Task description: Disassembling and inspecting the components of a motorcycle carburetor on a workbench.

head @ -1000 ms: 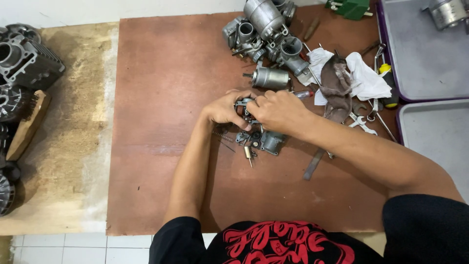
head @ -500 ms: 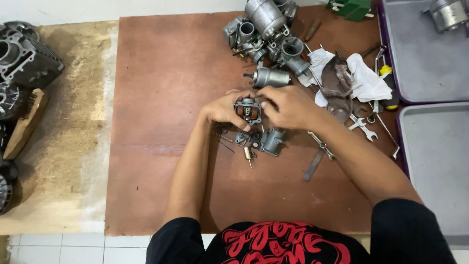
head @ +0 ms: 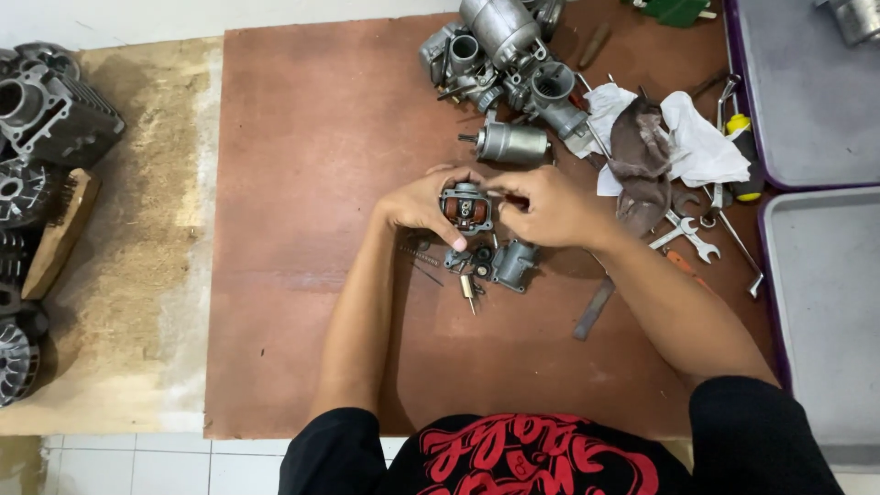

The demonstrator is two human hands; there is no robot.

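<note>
My left hand (head: 420, 203) grips a small metal carburetor body (head: 466, 208) with an orange-brown part showing inside it, held just above the brown board (head: 302, 183). My right hand (head: 543, 205) meets it from the right, fingertips pinched at its top right edge. Just below the hands lie a grey carburetor bowl (head: 513, 265), small black round parts (head: 480, 258), a brass jet (head: 467, 286) and a thin spring (head: 420, 256).
A cylindrical motor (head: 511, 142) and a cluster of carburetor bodies (head: 500, 55) lie beyond the hands. Rags (head: 660, 137), wrenches (head: 683, 229), a screwdriver (head: 741, 137) and a flat metal bar (head: 594, 308) sit to the right. Grey trays (head: 825, 275) fill the right edge; engine parts (head: 37, 119) the left.
My right hand has drawn back to the right, uncovering the carburetor body and its orange-brown inside. The left hand keeps its hold in the same place.
</note>
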